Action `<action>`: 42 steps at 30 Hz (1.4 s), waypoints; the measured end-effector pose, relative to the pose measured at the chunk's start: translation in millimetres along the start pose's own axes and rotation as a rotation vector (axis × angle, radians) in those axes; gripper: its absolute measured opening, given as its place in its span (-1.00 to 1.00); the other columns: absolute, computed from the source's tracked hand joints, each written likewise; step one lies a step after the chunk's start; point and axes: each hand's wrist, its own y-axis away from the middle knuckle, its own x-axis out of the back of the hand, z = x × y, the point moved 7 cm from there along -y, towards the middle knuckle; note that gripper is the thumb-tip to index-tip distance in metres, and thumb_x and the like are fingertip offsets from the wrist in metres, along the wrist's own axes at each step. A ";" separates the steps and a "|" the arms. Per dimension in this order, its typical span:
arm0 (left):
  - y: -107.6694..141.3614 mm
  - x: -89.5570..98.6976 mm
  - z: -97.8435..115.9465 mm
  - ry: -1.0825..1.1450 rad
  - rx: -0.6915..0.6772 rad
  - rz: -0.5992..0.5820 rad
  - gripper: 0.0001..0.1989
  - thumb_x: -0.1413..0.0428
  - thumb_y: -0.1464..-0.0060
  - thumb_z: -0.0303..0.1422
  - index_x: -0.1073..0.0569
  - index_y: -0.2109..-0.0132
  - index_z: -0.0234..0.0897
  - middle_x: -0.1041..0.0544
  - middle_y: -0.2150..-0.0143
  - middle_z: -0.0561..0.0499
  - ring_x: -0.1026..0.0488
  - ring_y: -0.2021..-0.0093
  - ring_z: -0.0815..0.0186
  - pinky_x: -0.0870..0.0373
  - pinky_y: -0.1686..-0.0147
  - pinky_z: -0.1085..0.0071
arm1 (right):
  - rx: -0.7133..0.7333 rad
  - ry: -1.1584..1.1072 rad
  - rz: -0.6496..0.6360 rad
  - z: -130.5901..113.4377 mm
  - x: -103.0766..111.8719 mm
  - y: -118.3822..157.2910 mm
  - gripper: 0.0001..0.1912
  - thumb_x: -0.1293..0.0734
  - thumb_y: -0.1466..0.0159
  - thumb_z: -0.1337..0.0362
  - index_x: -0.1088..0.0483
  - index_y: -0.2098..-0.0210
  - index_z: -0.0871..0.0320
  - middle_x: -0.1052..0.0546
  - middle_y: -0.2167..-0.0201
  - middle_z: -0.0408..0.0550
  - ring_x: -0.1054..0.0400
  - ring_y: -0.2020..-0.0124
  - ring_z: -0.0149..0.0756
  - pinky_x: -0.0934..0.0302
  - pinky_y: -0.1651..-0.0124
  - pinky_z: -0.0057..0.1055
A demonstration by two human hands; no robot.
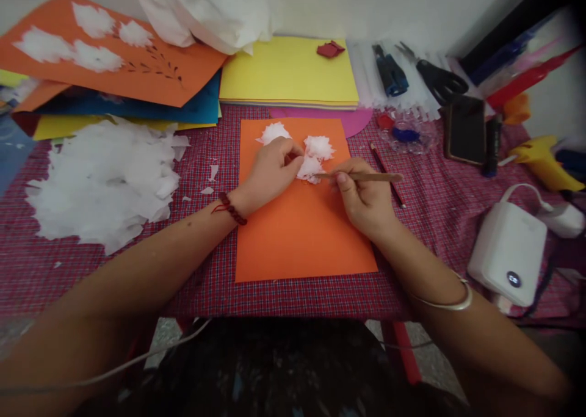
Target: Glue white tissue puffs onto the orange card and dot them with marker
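- Orange paper (302,234) is lying flat on the cloth-covered bench (201,295), running from the middle of my view down towards six o'clock.
- Three white tufts are sitting near its upper end: one (274,132) towards eleven o'clock, another (319,146) towards one, and the lowest (309,169) just under that, nearly touching it.
- From my remote seat I am seeing the left hand (271,171) reaching in from seven o'clock, thumb and forefinger closing in at the lowest tuft; whether they are pinching paper, I am not able to tell.
- The right hand (368,203) is coming in from four o'clock, pinching a thin brown stick (378,177) between thumb and fingers, its narrow tip pointing to nine o'clock and meeting the lowest tuft's edge.
- Slipping is what I am judging the main risk: a stick pressing too hard could be tearing the thin petals or flattening them.
- If the tuft is sitting loosely, a sideways nudge could be shifting it into its neighbour at one o'clock.
- The left wrist's dark bracelet (232,209) is hanging low by the sheet's edge, so I am wary of it dragging the paper.
- A loose white heap (105,182) is spreading out at nine o'clock; a sweeping left forearm could be scattering its pieces.
- A pencil (384,171) is lying just beyond the right hand, where a knock could be rolling it.
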 end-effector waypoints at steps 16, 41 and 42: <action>24.7 212.0 0.2 0.085 0.268 0.209 -0.85 -0.11 -0.03 -0.64 -0.46 0.31 -0.33 -0.47 0.50 0.09 -0.34 0.50 0.47 -0.25 0.45 0.45 | -0.666 -0.557 0.278 47.7 7.1 2.8 -0.91 -0.46 -0.10 0.26 -0.49 0.48 0.10 -0.43 0.58 -0.04 -0.34 0.56 -0.35 -0.20 0.46 -0.29; 24.4 117.6 9.9 0.204 0.349 -0.202 -0.87 -0.13 -0.16 -0.41 -0.40 0.38 -0.25 -0.44 0.48 0.05 -0.36 0.53 0.45 -0.29 0.49 0.43 | -0.613 -0.593 0.244 39.0 1.6 1.4 -0.81 -0.49 -0.03 0.18 -0.43 0.49 0.11 -0.47 0.69 -0.11 -0.33 0.69 -0.40 -0.22 0.61 -0.48; 21.7 104.1 12.7 0.243 0.338 -0.238 -0.85 -0.16 -0.16 -0.40 -0.40 0.39 -0.25 -0.43 0.49 0.06 -0.35 0.54 0.46 -0.28 0.50 0.44 | -0.581 -0.595 0.209 37.0 0.2 0.0 -0.80 -0.49 -0.05 0.16 -0.43 0.49 0.11 -0.48 0.68 -0.10 -0.33 0.69 -0.40 -0.20 0.61 -0.48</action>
